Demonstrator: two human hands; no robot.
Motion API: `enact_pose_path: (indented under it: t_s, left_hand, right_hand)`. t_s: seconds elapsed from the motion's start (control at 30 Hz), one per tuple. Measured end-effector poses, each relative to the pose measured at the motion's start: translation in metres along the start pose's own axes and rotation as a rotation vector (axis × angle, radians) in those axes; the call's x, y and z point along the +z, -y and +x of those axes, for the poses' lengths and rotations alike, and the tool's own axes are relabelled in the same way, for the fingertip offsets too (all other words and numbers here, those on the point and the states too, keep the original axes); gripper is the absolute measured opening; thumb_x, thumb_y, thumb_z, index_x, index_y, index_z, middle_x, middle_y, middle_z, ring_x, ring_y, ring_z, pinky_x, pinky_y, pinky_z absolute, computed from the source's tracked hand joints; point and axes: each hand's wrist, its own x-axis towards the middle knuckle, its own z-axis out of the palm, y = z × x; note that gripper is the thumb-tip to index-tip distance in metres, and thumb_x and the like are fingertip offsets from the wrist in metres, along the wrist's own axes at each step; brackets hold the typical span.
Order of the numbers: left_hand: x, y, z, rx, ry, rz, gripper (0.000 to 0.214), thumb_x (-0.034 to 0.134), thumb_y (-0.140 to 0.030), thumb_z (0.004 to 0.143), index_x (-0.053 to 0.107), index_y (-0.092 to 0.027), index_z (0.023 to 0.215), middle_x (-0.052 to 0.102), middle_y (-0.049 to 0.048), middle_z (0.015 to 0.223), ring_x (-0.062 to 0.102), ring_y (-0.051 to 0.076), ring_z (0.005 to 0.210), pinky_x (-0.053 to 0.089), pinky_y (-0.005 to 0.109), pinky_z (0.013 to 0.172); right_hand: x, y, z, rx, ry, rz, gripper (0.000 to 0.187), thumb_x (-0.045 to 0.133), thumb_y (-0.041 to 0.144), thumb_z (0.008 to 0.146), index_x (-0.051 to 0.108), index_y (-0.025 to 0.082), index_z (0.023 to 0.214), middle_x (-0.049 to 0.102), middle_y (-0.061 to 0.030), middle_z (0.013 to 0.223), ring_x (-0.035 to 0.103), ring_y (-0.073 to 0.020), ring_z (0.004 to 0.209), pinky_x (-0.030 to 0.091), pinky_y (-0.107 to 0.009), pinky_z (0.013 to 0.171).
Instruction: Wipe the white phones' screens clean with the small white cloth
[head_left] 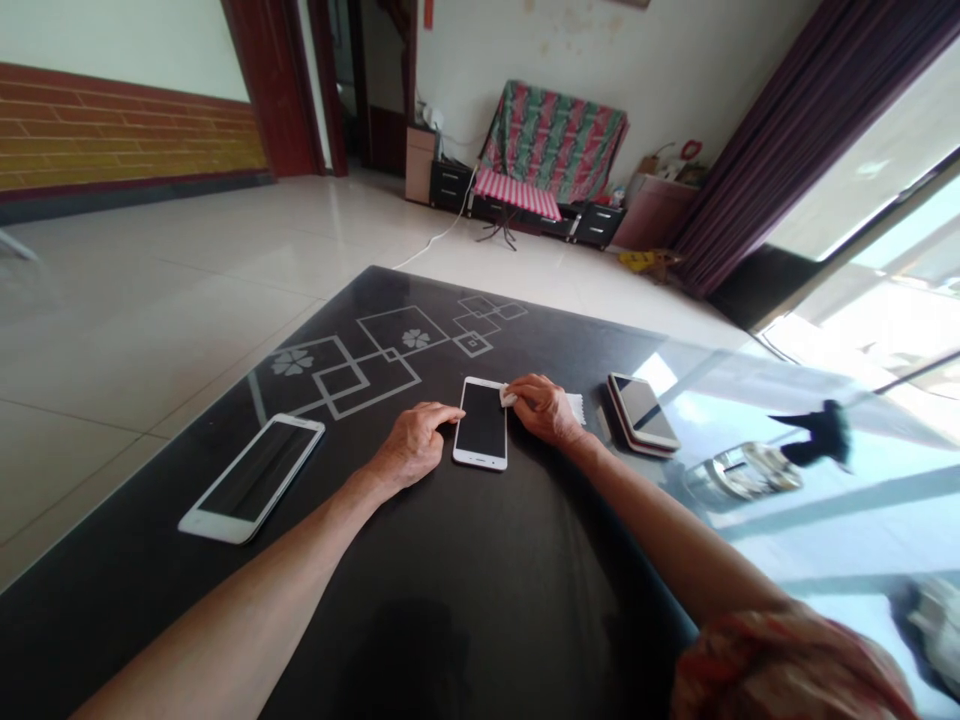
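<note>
A white smartphone (481, 425) with a dark screen lies face up on the black table in front of me. My left hand (411, 445) is curled at its left edge, with index finger and thumb gripping the side. At the phone's upper right edge, my right hand (541, 405) pinches a small white cloth (576, 405). A bit of the cloth shows at the fingertips against the phone, and its zigzag-edged part sticks out behind the hand. The rest of the cloth is hidden under the palm.
A larger white phone (255, 478) lies at the left of the black table (525, 570). Stacked phones (643, 412) lie to the right. Farther right stands a shiny metal-and-glass container (742, 472) beside a black object (817, 435). Beyond are a striped-cloth stand (517, 193) and cabinets.
</note>
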Motion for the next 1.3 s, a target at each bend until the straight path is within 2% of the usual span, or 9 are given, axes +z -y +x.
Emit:
enact_pose_path:
  t_s: [0.3, 0.5, 0.6, 0.7, 0.9, 1.0, 1.1, 1.3]
  left_hand:
    - [-0.002, -0.002, 0.001, 0.015, -0.010, -0.016, 0.048, 0.038, 0.003, 0.060, 0.074, -0.018, 0.083, 0.073, 0.0014, 0.095, 0.066, 0.015, 0.092, 0.052, 0.028, 0.091]
    - [0.000, 0.002, 0.001, 0.029, -0.008, -0.001, 0.048, 0.037, 0.002, 0.060, 0.075, -0.019, 0.080, 0.074, 0.0005, 0.094, 0.067, 0.015, 0.092, 0.052, 0.028, 0.091]
    - [0.000, 0.002, 0.000, 0.031, -0.008, 0.012, 0.048, 0.037, 0.002, 0.061, 0.075, -0.019, 0.080, 0.074, 0.0004, 0.094, 0.067, 0.015, 0.092, 0.052, 0.028, 0.092]
    - [0.000, 0.002, 0.000, 0.036, -0.010, 0.010, 0.048, 0.038, 0.002, 0.061, 0.075, -0.020, 0.080, 0.074, -0.0001, 0.094, 0.067, 0.014, 0.092, 0.052, 0.028, 0.092]
    - [0.001, 0.003, 0.000, 0.043, -0.026, -0.008, 0.048, 0.038, 0.003, 0.061, 0.075, -0.021, 0.080, 0.074, -0.0015, 0.094, 0.067, 0.014, 0.091, 0.053, 0.027, 0.091]
    - [0.001, 0.002, 0.000, 0.041, -0.032, -0.012, 0.047, 0.038, 0.003, 0.061, 0.075, -0.020, 0.079, 0.074, -0.0009, 0.092, 0.067, 0.014, 0.089, 0.053, 0.027, 0.090]
    - [0.001, 0.001, 0.001, 0.040, -0.030, -0.005, 0.047, 0.039, 0.003, 0.061, 0.075, -0.020, 0.079, 0.074, -0.0008, 0.092, 0.067, 0.014, 0.089, 0.053, 0.028, 0.089]
    - [-0.001, -0.001, 0.000, 0.036, -0.018, 0.006, 0.047, 0.039, 0.003, 0.061, 0.075, -0.021, 0.079, 0.074, -0.0005, 0.092, 0.067, 0.015, 0.089, 0.054, 0.028, 0.089]
  right_hand:
    - [0.017, 0.005, 0.028, -0.049, 0.064, -0.046, 0.022, 0.052, 0.008, 0.077, 0.071, 0.020, 0.079, 0.070, -0.0035, 0.090, 0.062, -0.0165, 0.080, 0.045, -0.030, 0.081]
    - [0.039, 0.017, 0.045, -0.045, 0.086, -0.076, 0.023, 0.052, 0.008, 0.078, 0.072, 0.020, 0.081, 0.070, -0.0037, 0.095, 0.060, -0.0168, 0.081, 0.043, -0.031, 0.083]
    - [0.043, 0.020, 0.046, -0.063, 0.085, -0.073, 0.023, 0.052, 0.010, 0.080, 0.072, 0.020, 0.083, 0.070, -0.0037, 0.096, 0.060, -0.0170, 0.082, 0.043, -0.031, 0.083]
    - [0.034, 0.017, 0.038, -0.077, 0.088, -0.075, 0.023, 0.052, 0.010, 0.080, 0.071, 0.020, 0.086, 0.069, -0.0040, 0.097, 0.060, -0.0174, 0.083, 0.044, -0.032, 0.083]
    - [0.000, 0.007, 0.009, -0.083, 0.097, -0.067, 0.024, 0.052, 0.009, 0.081, 0.071, 0.021, 0.088, 0.069, -0.0043, 0.097, 0.061, -0.0174, 0.084, 0.045, -0.032, 0.082]
    - [-0.004, 0.004, 0.006, -0.082, 0.085, -0.055, 0.024, 0.051, 0.010, 0.082, 0.071, 0.021, 0.088, 0.069, -0.0042, 0.095, 0.062, -0.0168, 0.083, 0.045, -0.032, 0.082]
    - [0.004, 0.004, 0.016, -0.078, 0.116, -0.085, 0.025, 0.050, 0.010, 0.081, 0.072, 0.021, 0.087, 0.069, -0.0042, 0.096, 0.061, -0.0174, 0.085, 0.044, -0.032, 0.083]
    - [0.033, 0.020, 0.048, -0.051, 0.161, -0.108, 0.025, 0.051, 0.010, 0.080, 0.072, 0.022, 0.089, 0.069, -0.0040, 0.102, 0.060, -0.0188, 0.088, 0.043, -0.033, 0.086]
